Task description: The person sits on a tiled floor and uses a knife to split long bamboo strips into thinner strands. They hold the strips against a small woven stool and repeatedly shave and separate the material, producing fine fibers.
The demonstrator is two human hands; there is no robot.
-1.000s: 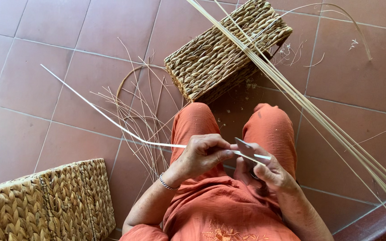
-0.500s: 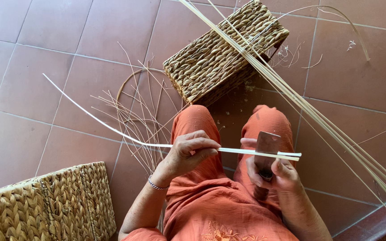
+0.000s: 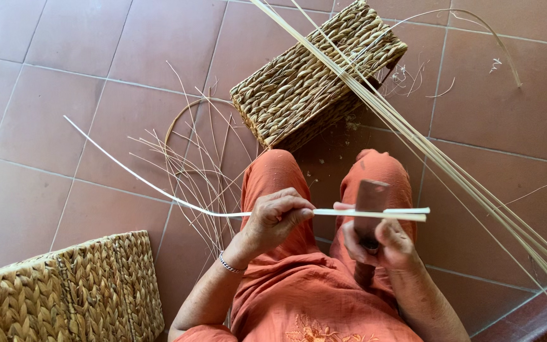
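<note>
I sit over my lap in orange trousers. My left hand (image 3: 278,216) pinches a long pale cane strip (image 3: 159,190) that curves away to the left over the floor tiles. The strip's short end reaches right, past my right hand (image 3: 382,242). That hand grips a brown wooden-handled tool (image 3: 368,209) held upright under the strip, its top touching the strip.
A woven basket (image 3: 314,76) lies tipped on the floor ahead of my knees. A bundle of long pale canes (image 3: 451,171) runs diagonally across it toward the lower right. Thin loose cane slivers (image 3: 197,158) lie at my left knee. Another woven basket (image 3: 64,291) stands at lower left.
The right hand raised the wooden-handled tool upright under the strip. The strip's free end now sticks out farther right beyond the tool. The left hand kept its pinch.
</note>
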